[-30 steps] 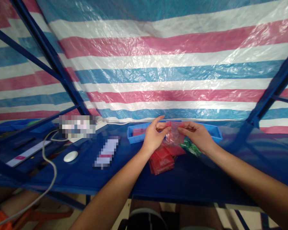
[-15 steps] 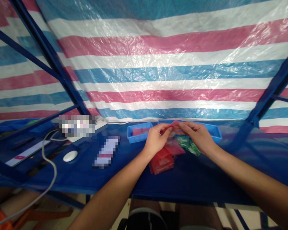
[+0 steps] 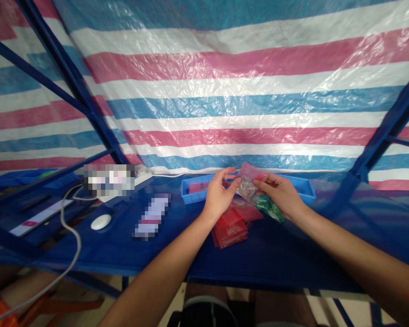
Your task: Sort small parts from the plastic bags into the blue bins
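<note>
My right hand [image 3: 280,193] pinches a small pinkish see-through plastic bag [image 3: 248,171] between thumb and fingers. A greyish, crinkled patch shows in its lower part; what that is I cannot make out. On the bag's left side is my left hand [image 3: 220,193], its fingers apart and its thumb tip close to the bag's edge. Below both hands, a stack of red plastic bags [image 3: 230,229] lies on the blue table [image 3: 276,259]. Beside the stack, partly under my right hand, is a pile of small green packets [image 3: 271,208].
Behind my hands stand blue bins, one at the left [image 3: 194,196] with something pink inside and one at the right [image 3: 303,188]. Further left are a white mouse [image 3: 101,221], a blurred-out phone-like object [image 3: 152,216] and a white cable [image 3: 75,236]. A striped tarp [image 3: 241,104] hangs behind.
My left fingers have come off the bag and spread apart. The bag now shows more fully between the hands, still in my right hand.
</note>
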{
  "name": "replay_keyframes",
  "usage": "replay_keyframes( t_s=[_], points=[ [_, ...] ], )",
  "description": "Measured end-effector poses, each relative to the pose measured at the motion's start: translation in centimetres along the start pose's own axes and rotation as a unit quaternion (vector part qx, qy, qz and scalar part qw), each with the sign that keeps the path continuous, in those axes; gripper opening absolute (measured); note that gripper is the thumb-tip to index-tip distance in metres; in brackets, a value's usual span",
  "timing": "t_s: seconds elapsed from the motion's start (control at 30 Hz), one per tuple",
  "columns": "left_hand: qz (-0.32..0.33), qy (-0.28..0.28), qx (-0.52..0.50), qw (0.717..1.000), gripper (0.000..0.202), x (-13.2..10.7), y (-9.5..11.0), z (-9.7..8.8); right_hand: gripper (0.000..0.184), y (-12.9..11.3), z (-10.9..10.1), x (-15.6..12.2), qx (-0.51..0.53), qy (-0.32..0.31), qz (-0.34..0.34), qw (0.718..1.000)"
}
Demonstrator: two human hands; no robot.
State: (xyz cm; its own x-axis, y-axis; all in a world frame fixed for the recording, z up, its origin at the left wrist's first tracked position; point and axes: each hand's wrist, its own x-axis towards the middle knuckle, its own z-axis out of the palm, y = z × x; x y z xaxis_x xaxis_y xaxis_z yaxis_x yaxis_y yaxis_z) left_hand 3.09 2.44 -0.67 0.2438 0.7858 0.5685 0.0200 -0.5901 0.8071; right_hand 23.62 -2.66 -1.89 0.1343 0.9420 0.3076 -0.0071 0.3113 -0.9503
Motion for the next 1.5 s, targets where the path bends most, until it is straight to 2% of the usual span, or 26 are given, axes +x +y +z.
replay_keyframes(
  t_s=[0.07, 0.13, 0.2, 0.27, 0.37, 0.43, 0.53, 0.6, 0.67, 0.73, 0.83, 1.03, 1.17, 1.23, 1.37, 1.43, 1.5],
  points=[
    [0.058, -0.004, 0.066, 0.996, 0.029, -0.2, 0.5, -0.1, 0.038, 0.1, -0.2, 0.2, 0.007, 0.025, -0.008, 1.000],
    [0.098, -0.059, 0.087, 0.990, 0.027, -0.4, 1.2, 0.1, 0.039, -0.2, -0.2, 0.1, 0.012, 0.019, -0.009, 1.000],
    [0.110, -0.108, 0.084, 0.984, 0.035, -0.7, 1.7, 0.3, 0.039, -0.7, 0.1, -0.2, 0.031, -0.014, 0.003, 0.999],
    [0.098, -0.129, 0.089, 0.983, 0.036, -0.9, 1.8, 0.5, 0.043, -1.3, 0.5, -0.6, 0.061, -0.049, 0.022, 0.997],
    [0.052, -0.115, 0.082, 0.989, 0.027, -0.8, 1.1, 0.5, 0.055, -1.8, 0.8, -0.9, 0.088, -0.070, 0.037, 0.993],
    [0.017, -0.093, 0.054, 0.994, 0.029, -0.6, 0.5, 0.3, 0.052, -1.7, 0.6, -0.7, 0.068, -0.041, 0.019, 0.997],
    [-0.018, -0.066, -0.003, 0.998, 0.034, 0.0, 0.0, 0.1, 0.040, -1.2, 0.1, -0.2, 0.019, 0.038, -0.035, 0.999],
    [-0.035, -0.061, -0.052, 0.996, 0.035, 0.2, -0.1, 0.1, 0.044, -0.8, -0.1, 0.1, 0.004, 0.055, -0.047, 0.997],
    [-0.052, -0.067, -0.103, 0.991, 0.037, 0.3, 0.1, 0.2, 0.048, -0.5, -0.1, 0.2, 0.003, 0.027, -0.035, 0.999],
    [-0.065, -0.084, -0.140, 0.984, 0.040, 0.3, 0.3, 0.3, 0.045, -0.5, 0.1, 0.0, -0.003, -0.027, -0.013, 1.000],
    [-0.064, -0.096, -0.140, 0.983, 0.041, 0.1, 0.6, 0.4, 0.039, -0.6, 0.6, -0.5, -0.026, -0.073, 0.004, 0.997],
    [-0.069, -0.066, -0.110, 0.989, 0.072, -0.1, 0.3, 0.4, 0.038, -0.4, 0.8, -0.6, 0.020, -0.046, 0.015, 0.999],
    [-0.044, -0.076, -0.085, 0.992, 0.087, -0.2, 0.4, 0.2, 0.037, -0.1, 0.5, -0.4, 0.048, -0.029, 0.021, 0.998],
    [-0.018, -0.102, -0.051, 0.993, 0.079, -0.3, 0.6, 0.0, 0.039, 0.1, 0.4, -0.4, 0.053, -0.031, 0.027, 0.998],
    [0.037, -0.135, 0.034, 0.990, 0.027, 0.2, 0.9, -0.7, 0.044, 0.0, 0.4, -0.2, 0.042, -0.020, 0.036, 0.998],
    [0.030, -0.103, 0.063, 0.992, 0.021, 1.0, 0.8, -1.6, 0.046, -0.2, 0.3, -0.1, 0.051, -0.009, 0.050, 0.997],
    [0.016, -0.019, 0.081, 0.996, 0.024, 2.0, 0.7, -3.2, 0.046, -0.5, 0.2, 0.0, 0.062, -0.004, 0.060, 0.996]
  ],
)
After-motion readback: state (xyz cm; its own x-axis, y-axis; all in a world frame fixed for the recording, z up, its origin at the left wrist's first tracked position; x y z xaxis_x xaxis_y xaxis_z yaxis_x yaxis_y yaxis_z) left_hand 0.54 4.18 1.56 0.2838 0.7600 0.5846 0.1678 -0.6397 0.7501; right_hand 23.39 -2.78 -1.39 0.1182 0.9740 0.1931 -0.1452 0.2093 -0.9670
